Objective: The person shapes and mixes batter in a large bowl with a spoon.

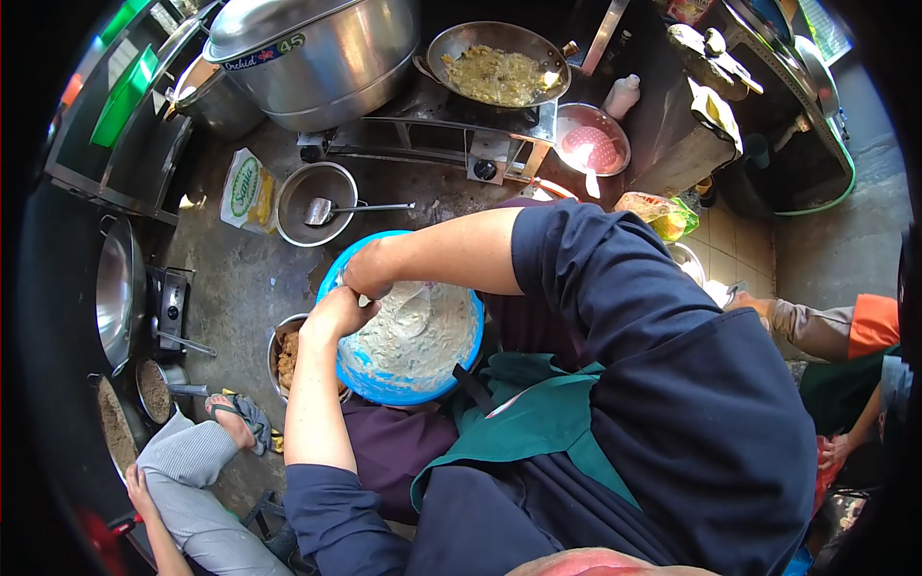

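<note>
A blue basin (477,331) of thick pale batter (413,331) with greenish flecks stands in front of me. My left hand (336,314) is at its left rim, its fingers bent and closed. Just above it, my right hand (369,271) reaches over the basin with its fingers curled down. The two hands touch or nearly touch. Whatever may be between their fingers is too small or hidden to make out. Partly behind my left forearm sits a metal pot (276,357) with brown lumpy food (287,360).
A wok (499,65) of frying food sits on the stove (423,144), beside a large steamer (327,67). A bowl with a spatula (322,211), an oil pouch (248,192) and a pink strainer (591,149) are nearby. Other people sit at lower left and right.
</note>
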Demonstrator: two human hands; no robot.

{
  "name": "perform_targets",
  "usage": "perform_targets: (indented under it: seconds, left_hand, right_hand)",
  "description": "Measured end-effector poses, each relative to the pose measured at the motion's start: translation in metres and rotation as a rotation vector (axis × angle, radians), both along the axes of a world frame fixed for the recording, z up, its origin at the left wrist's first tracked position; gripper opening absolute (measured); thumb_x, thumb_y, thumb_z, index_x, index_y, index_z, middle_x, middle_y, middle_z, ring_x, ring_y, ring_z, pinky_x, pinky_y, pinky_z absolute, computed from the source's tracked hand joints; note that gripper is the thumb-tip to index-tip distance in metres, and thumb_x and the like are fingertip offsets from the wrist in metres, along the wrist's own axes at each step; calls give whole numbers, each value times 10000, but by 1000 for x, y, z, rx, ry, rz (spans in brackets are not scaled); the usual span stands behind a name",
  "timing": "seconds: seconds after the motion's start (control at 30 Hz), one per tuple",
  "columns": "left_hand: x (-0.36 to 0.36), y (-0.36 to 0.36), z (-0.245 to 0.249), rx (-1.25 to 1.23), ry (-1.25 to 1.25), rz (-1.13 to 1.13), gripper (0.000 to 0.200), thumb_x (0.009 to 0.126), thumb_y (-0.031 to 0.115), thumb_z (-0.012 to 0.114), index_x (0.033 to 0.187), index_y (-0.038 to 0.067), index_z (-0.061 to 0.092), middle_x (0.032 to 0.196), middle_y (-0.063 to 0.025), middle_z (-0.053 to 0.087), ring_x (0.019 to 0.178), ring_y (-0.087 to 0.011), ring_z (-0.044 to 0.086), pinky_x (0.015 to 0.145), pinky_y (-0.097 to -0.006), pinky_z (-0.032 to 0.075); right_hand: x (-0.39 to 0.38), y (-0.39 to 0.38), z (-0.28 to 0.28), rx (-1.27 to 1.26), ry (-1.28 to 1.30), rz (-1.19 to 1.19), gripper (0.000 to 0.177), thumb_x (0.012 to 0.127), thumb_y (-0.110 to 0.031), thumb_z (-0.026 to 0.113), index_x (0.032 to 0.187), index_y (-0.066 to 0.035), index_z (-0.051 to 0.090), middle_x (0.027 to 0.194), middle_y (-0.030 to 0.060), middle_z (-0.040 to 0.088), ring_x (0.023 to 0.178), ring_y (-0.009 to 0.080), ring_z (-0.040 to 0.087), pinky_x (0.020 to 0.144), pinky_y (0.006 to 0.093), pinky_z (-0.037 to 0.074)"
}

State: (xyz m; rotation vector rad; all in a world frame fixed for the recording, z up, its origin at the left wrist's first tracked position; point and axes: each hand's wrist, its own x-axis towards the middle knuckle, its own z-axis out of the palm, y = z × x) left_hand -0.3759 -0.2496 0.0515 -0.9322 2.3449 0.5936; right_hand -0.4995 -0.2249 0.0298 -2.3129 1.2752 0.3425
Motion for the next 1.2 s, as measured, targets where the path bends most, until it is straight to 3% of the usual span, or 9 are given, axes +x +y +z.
perform_targets:
  seconds: [1.2]
  left_hand:
    - [2, 0, -1, 7, 27, 6, 494, 783, 404, 622, 1118, 42, 597, 1108, -183, 603, 1054, -295, 569, 902, -374, 452]
  right_hand:
    - [1, 2, 4, 5, 10, -13, 249, 741, -159, 637, 964, -50, 665, 963, 163, 658, 926, 313, 622, 784, 413, 475]
